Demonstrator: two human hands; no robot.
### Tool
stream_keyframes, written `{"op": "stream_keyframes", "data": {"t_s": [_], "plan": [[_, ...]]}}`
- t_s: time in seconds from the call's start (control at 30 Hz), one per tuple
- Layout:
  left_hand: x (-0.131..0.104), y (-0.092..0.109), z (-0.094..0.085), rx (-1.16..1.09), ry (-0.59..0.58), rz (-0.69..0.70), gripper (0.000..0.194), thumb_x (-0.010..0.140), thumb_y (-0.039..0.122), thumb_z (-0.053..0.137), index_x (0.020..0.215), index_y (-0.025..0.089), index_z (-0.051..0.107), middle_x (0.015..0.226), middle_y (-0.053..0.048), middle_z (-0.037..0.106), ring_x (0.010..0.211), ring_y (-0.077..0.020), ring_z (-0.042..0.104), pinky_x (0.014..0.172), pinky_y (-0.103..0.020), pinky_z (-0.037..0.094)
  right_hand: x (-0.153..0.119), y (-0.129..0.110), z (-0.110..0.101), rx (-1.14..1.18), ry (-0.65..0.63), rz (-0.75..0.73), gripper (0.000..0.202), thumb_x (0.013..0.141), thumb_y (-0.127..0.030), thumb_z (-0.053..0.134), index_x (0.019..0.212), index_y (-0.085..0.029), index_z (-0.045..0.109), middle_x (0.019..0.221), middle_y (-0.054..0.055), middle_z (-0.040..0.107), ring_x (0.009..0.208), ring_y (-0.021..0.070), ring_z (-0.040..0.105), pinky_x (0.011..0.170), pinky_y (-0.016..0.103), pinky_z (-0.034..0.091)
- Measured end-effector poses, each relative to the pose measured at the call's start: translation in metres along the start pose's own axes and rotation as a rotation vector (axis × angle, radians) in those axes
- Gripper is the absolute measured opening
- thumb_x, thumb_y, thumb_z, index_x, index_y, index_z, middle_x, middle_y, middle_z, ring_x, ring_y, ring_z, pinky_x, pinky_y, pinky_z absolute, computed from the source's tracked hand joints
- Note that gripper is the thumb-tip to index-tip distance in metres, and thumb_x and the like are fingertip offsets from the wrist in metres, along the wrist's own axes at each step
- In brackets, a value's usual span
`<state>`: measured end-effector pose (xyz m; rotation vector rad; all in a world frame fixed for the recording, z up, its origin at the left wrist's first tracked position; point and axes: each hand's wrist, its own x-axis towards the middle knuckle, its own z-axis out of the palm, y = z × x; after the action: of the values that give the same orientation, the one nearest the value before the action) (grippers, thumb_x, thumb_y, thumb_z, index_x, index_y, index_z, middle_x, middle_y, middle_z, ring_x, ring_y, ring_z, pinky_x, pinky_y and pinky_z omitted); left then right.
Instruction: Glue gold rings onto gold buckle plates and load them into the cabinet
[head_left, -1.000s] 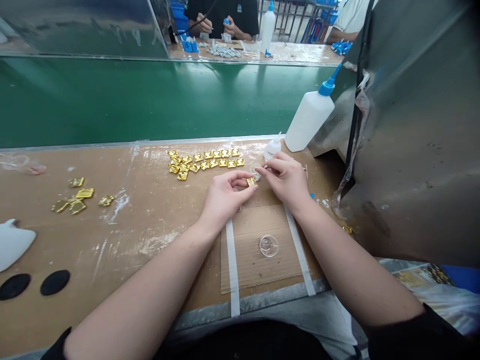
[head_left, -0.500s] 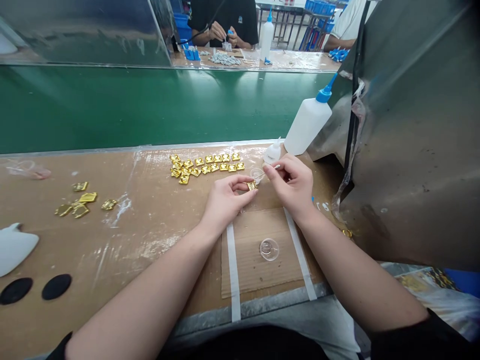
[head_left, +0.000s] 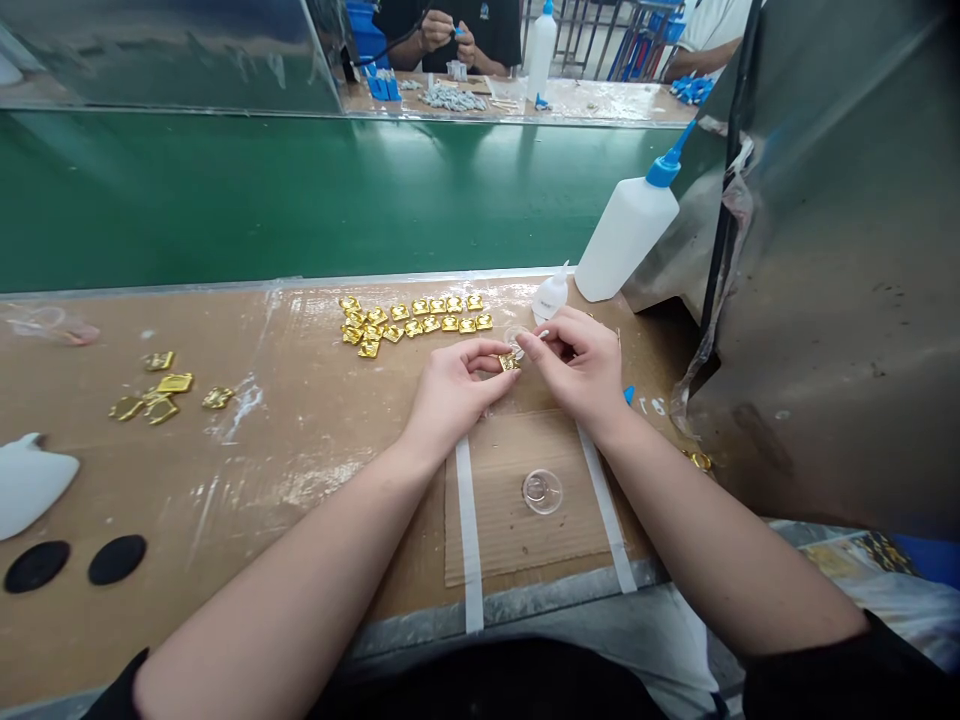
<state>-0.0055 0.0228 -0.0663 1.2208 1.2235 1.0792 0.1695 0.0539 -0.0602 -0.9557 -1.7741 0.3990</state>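
My left hand (head_left: 461, 392) pinches a small shiny gold piece (head_left: 509, 362) between thumb and fingertips. In my right hand (head_left: 577, 362) is a thin white cotton swab (head_left: 544, 334), its lower end close to the gold piece; whether they touch I cannot tell. Just behind the fingertips stands a small clear cup (head_left: 516, 336), partly hidden by my right hand. Several similar gold pieces (head_left: 414, 327) lie in two rough rows to the left of it. A small white dropper bottle (head_left: 551, 297) is behind my right hand.
A large white squeeze bottle (head_left: 628, 235) leans at the right, beside a metal panel (head_left: 840, 260). Another clear cup (head_left: 542, 492) sits on taped cardboard (head_left: 495, 540). More gold pieces (head_left: 175, 383) and black discs (head_left: 118, 559) are leftward. Beyond the green belt (head_left: 300, 200), a person (head_left: 442, 40) works.
The swab's lower end and my right fingers have come down and left, closer to the gold piece. My left hand keeps its pinch. The whole view has shifted slightly.
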Motion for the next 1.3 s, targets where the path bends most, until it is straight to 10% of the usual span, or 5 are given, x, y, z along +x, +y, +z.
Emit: {"op": "stream_keyframes", "data": {"t_s": [1.3], "plan": [[0.001,0.003,0.000,-0.058,0.112,0.006,0.034,0.081,0.023,0.083,0.112,0.015,0.074,0.090,-0.006,0.072,0.043,-0.0041,0.050,0.038,-0.016,0.042,0.004,0.014,-0.003,-0.125,-0.048,0.103,0.021,0.096,-0.032,0.074,0.079,-0.020,0.073,0.074,-0.002,0.052,0.063,0.0126,0.048,0.061,0.030,0.034]]}}
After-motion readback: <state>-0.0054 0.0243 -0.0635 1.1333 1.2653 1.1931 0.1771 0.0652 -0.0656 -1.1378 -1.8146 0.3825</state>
